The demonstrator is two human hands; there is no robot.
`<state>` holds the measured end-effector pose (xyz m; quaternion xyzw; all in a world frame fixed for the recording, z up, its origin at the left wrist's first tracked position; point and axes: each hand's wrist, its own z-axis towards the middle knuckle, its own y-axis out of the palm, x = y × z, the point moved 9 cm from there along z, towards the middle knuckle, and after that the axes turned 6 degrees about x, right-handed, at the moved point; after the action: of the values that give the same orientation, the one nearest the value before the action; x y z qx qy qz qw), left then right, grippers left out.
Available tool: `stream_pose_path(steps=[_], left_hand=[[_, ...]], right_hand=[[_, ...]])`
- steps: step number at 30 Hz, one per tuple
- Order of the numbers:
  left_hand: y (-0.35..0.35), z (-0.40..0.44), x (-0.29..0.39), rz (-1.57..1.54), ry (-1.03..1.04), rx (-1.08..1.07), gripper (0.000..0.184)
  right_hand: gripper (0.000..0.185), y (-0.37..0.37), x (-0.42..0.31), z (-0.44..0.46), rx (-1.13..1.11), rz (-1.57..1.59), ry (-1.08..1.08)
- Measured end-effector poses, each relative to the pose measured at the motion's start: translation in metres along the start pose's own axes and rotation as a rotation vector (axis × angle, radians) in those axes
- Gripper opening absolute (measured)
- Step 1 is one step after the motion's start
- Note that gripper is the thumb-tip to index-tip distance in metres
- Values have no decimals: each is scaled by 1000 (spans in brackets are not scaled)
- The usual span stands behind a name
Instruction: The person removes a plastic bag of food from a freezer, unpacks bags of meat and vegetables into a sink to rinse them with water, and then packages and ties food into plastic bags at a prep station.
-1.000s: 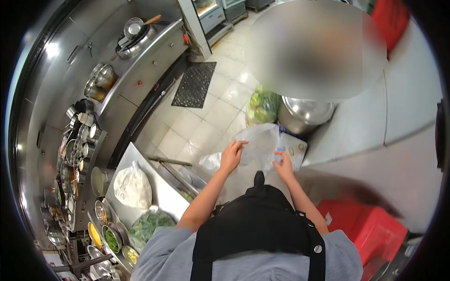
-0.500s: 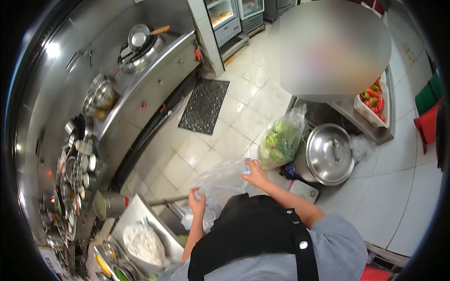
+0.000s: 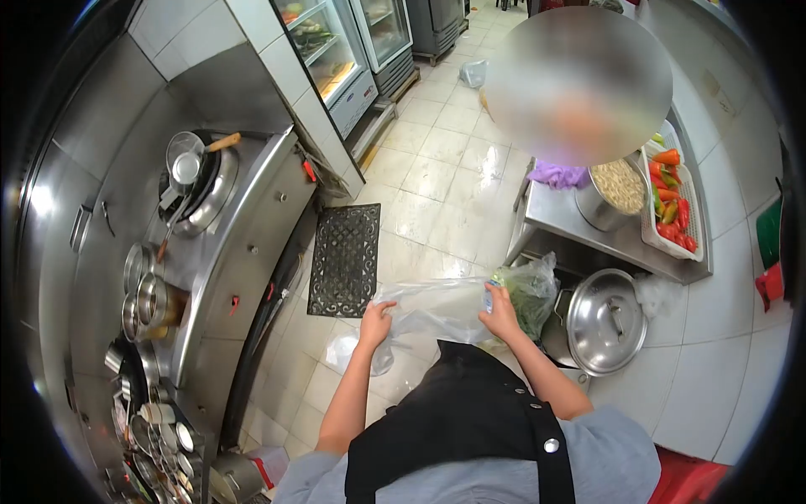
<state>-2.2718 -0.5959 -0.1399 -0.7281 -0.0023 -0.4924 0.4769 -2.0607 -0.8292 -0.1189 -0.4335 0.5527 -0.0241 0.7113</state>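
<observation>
A clear plastic bag [image 3: 437, 304] stretches between my two hands, above the tiled floor. My left hand [image 3: 375, 325] pinches its left end, with the thumb and fingers closed on the film. At the right end my right hand [image 3: 499, 314] grips the same bag, and a patch of blue print shows by the fingers. Loose film [image 3: 353, 349] hangs below my left hand. Just beyond my right hand stands another clear bag with leafy greens [image 3: 533, 307], partly covered by the hand and the stretched film.
A lidded steel pot [image 3: 606, 323] stands right of the greens. Behind it, a steel table [image 3: 550, 210] bears a pot of pale pieces [image 3: 619, 189] and a basket of peppers [image 3: 672, 202]. A black mat [image 3: 344, 260] lies ahead; the stove counter [image 3: 243, 252] runs left. A blurred person stands beyond.
My view has shifted, showing more of the table and fridges. Both hands have moved forward and slightly apart, drawing the bag straighter between them. My right hand now overlaps the greens.
</observation>
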Motion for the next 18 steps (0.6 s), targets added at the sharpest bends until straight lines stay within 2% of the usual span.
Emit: stream_pose_path(steps=[2,3,4,6,9,10,12,14,16,17,18], left_hand=[[3,54,-2,45,-6,40,34],[-4,73,6,74,77,140,28],[-9,90,11,84,81,144,28],[-26,115,6,64,-69,174,24],[-44,163,-17,91,-89,181,22],[-53,174,-31,110,-118,204,24],[-68,186,-54,136,-166,203,26],[-91,214,-68,147,-159,329,33],[-99,238,-93,76,-221,364,37],[-99,247,-114,72,-371,361,41],[-96,261,-123,64,-376,359,41]], right_hand=[[64,7,0,33,-4,22,3],[64,19,0,48,-39,7,-3],[64,31,-3,67,-79,-9,-5],[64,52,-21,104,-157,12,49],[66,101,-65,175,-325,17,-207],[66,112,-76,202,-322,25,-201],[65,143,-103,243,-507,47,-207],[64,156,-138,289,-525,89,-268],[63,164,-168,339,-540,121,-348],[61,167,-176,363,-537,146,-367],[60,170,-181,384,-534,173,-383]])
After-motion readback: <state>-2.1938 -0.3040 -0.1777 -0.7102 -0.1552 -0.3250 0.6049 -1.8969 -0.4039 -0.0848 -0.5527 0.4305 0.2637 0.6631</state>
